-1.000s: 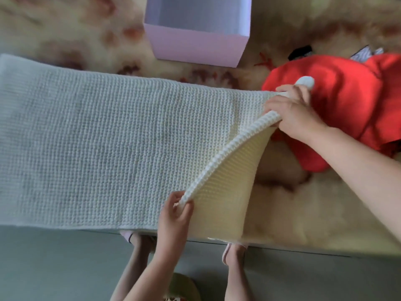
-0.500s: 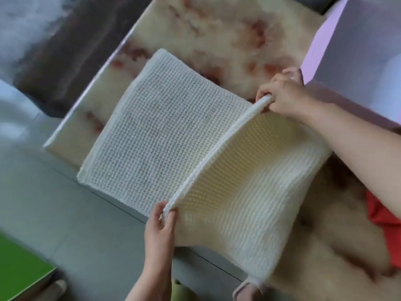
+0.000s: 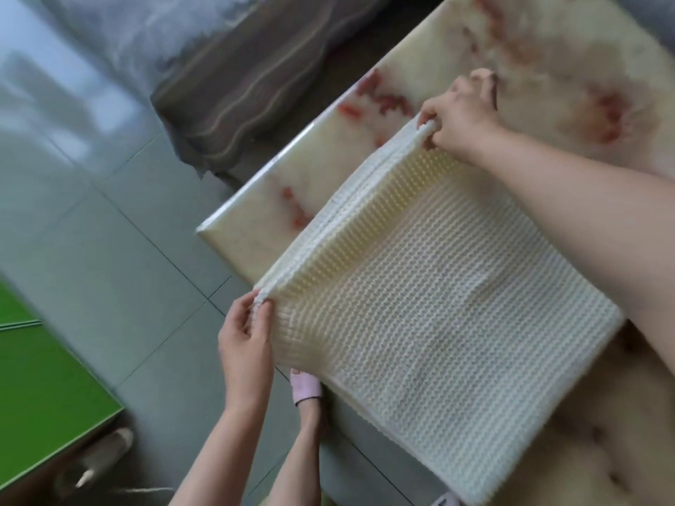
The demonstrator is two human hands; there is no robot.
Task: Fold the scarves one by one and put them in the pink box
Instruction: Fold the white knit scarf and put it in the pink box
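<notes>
The scarf is showing creamy white in a waffle-like knit, glowing pale yellow under the lifted fold. The fluffy cover is showing cream with red and pink blotches. The floor is showing grey tiles with thin dark joints, the cloth is running brown with wavy paler stripes, the panel is shining bright green, and the slipper is showing pink with a dark edge

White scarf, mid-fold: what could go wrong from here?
1. Left hand and right hand pinch only the corners of the lifted edge of the white scarf; the layers between could slip out of line.
2. Its near side seems to overhang the cushion edge; it could slide toward the floor once let go.
</notes>
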